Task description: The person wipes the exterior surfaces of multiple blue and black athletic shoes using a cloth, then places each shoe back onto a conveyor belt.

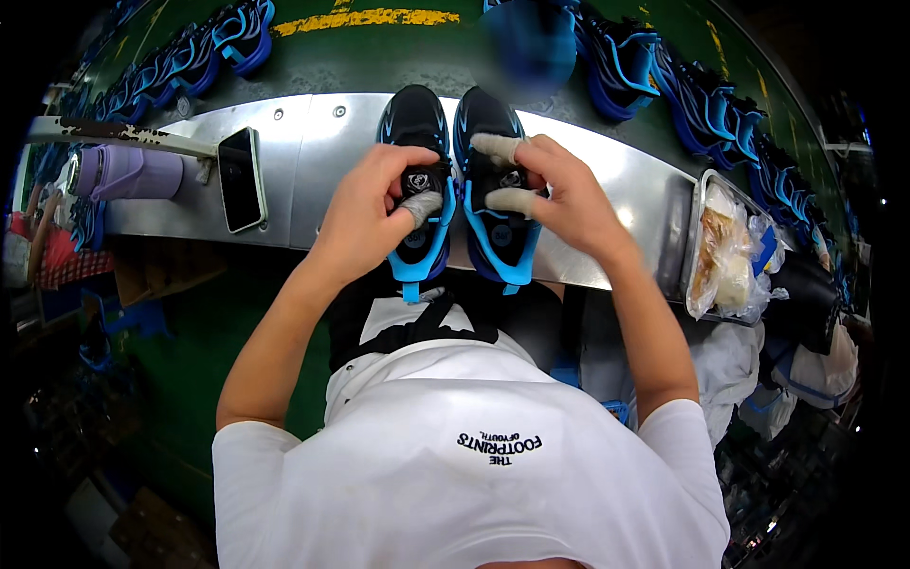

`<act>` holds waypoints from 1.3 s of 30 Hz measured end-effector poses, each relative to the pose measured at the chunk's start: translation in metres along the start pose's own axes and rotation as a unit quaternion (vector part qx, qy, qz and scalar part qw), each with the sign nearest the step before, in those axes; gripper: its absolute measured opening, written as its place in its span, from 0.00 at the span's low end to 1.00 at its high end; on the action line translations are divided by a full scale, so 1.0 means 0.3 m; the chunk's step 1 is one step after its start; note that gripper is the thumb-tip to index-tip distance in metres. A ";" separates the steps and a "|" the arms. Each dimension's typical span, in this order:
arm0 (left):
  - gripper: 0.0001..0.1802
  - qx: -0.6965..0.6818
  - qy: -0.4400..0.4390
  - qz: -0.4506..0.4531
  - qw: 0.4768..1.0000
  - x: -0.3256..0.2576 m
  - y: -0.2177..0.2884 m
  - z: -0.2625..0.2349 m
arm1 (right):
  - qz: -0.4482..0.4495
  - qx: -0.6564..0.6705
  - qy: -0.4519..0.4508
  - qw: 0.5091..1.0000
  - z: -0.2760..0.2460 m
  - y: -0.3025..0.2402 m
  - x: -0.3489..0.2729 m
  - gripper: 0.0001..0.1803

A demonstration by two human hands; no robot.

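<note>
Two black and blue sneakers lie side by side on the metal ledge, toes pointing away from me and light-blue heel tabs toward me. Over the left sneaker [414, 114], my left hand [365, 209] has its index finger and wrapped thumb closed about the padded tongue [422, 180] with its round emblem. On the right sneaker [485, 112], my right hand [573, 199] grips around the tongue, its wrapped index finger above and wrapped thumb below. Pale coverings sit on these fingertips. The curled fingers of both hands are partly hidden.
A phone [242, 180] and a lilac tumbler [137, 173] rest on the metal ledge [303, 142] at left. At right stands a metal tray [697, 218] holding plastic-wrapped items [730, 251]. More sneakers [621, 66] line the green surface beyond; a blurred blue-black shape [531, 47] is among them.
</note>
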State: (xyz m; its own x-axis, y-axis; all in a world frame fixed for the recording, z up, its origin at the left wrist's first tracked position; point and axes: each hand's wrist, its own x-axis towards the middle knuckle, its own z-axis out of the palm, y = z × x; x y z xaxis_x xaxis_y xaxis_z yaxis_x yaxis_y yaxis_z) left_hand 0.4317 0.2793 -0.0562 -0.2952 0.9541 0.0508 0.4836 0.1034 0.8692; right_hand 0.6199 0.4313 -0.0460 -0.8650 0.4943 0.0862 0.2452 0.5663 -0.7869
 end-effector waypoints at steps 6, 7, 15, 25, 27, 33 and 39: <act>0.26 -0.032 -0.091 -0.001 0.995 0.022 -0.018 -0.032 | 0.014 0.003 0.005 1.000 0.030 0.013 -0.017 0.29; 0.26 -0.031 -0.091 -0.002 0.995 0.018 -0.019 -0.031 | 0.013 0.004 0.005 1.000 0.027 0.004 -0.013 0.29; 0.22 0.044 0.005 0.021 0.999 0.014 -0.012 -0.008 | 0.010 0.010 -0.011 1.000 0.013 0.013 -0.032 0.27; 0.22 0.075 -0.004 0.058 0.996 0.014 -0.008 -0.013 | 0.035 0.017 -0.008 0.999 0.010 -0.019 -0.029 0.23; 0.24 0.035 -0.067 0.029 0.997 0.016 -0.011 -0.044 | 0.033 -0.031 0.011 0.999 0.015 -0.025 -0.042 0.28; 0.26 0.105 0.029 0.153 0.982 -0.036 -0.005 -0.027 | 0.064 0.120 -0.073 0.988 -0.040 -0.003 -0.039 0.34; 0.34 0.226 0.055 0.215 0.949 -0.055 -0.075 0.017 | 0.014 0.092 -0.059 0.994 -0.037 -0.016 -0.060 0.35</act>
State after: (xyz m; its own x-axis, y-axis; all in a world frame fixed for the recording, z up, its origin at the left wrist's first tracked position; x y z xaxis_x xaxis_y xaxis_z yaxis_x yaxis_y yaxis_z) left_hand 0.4298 0.2626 -0.0791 -0.0628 0.9033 0.4244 0.8753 -0.1545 0.4582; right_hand 0.6392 0.4271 -0.0371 -0.9069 0.4213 -0.0021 0.1956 0.4166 -0.8878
